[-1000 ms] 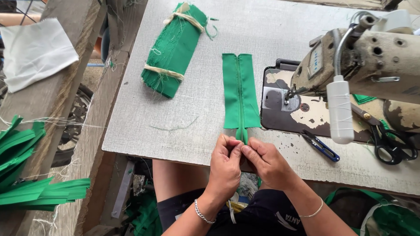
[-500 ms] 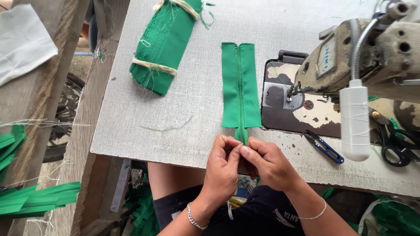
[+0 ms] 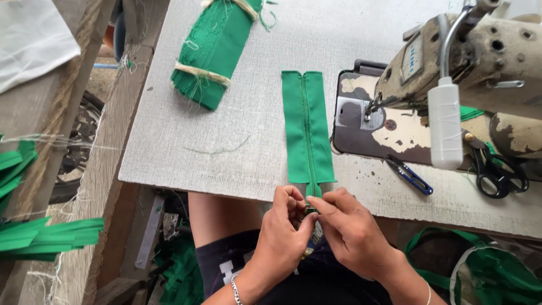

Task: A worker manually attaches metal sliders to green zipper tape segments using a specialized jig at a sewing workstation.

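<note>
Zipper strip (image 3: 307, 127) lies flat on the table (image 3: 169, 147); left hand (image 3: 285, 231) and right hand (image 3: 350, 229) fingers pinch its near end together.

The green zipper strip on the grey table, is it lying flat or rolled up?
Flat. The green zipper strip lies spread straight on the grey table.

Sewing machine (image 3: 480, 62) – scissors (image 3: 499, 172) – tied bundle (image 3: 217, 48)

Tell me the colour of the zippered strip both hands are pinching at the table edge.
Green, zipper included; the zippered strip shows best in the head view.
</note>
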